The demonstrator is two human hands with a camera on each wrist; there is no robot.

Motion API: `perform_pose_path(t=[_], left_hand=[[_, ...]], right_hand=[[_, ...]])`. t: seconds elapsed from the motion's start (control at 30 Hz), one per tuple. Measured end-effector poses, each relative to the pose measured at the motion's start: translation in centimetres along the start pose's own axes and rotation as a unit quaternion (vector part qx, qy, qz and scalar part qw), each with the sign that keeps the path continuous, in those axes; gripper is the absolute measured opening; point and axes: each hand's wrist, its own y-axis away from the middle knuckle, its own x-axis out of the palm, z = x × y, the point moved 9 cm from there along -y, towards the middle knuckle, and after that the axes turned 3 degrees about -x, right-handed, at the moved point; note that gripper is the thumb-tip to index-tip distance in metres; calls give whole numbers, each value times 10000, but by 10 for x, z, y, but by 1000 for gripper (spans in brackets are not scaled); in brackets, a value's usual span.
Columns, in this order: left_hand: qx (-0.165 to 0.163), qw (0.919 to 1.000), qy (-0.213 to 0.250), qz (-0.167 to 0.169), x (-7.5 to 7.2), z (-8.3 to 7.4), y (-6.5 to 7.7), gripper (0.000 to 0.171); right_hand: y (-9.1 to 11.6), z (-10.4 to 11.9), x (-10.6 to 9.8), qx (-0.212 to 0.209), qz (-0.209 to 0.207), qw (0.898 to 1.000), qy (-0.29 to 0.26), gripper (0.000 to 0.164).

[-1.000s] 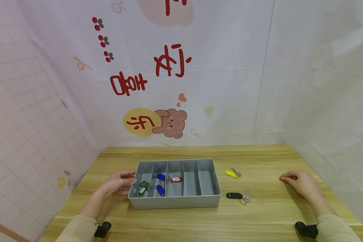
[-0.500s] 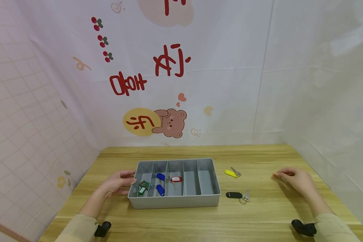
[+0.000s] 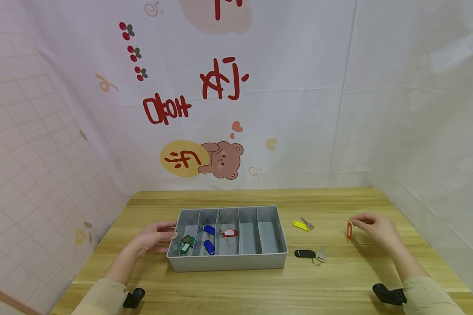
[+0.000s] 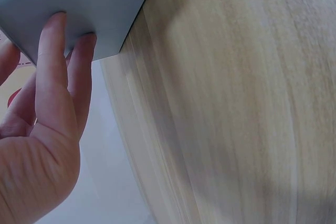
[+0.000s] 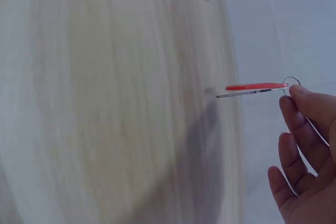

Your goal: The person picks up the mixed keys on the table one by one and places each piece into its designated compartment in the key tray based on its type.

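My left hand (image 3: 153,239) holds the left end of a grey divided tray (image 3: 228,264), thumb at the rim. Its fingertips (image 4: 55,24) press the outer wall in the left wrist view. At the right, my right hand (image 3: 380,229) pinches the metal ring (image 5: 292,80) of a red key tag (image 3: 349,229) between thumb and forefinger. The tag hangs down above the table with a key (image 5: 247,94) beside it. Inside the tray lie green key tags (image 3: 185,248), two blue key tags (image 3: 209,247) and another red key tag (image 3: 229,233), each colour in its own compartment.
Right of the tray, a yellow key tag (image 3: 301,225) and a black key tag (image 3: 305,254) lie with their keys on the wooden table (image 3: 228,293). The tray's two right compartments hold nothing. A printed cloth (image 3: 299,100) hangs behind the table.
My right hand has moved left and lifted the red key tag, which now hangs upright from its ring. The left hand and tray have stayed in place.
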Motion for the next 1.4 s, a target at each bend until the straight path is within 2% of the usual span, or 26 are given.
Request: perform_pose_path(t=[0.23, 0.8, 1.4], left_hand=[[18, 10000, -13, 7, 1, 0, -1, 72], [6, 10000, 31, 8, 1, -1, 1, 73], [-4, 10000, 11, 38, 0, 2, -1, 74]], right_hand=[[-4, 21, 3, -154, -39, 9998, -151, 31], [-13, 55, 15, -226, -13, 9989, -414, 32], [-22, 85, 36, -395, 20, 9932, -1096, 30]])
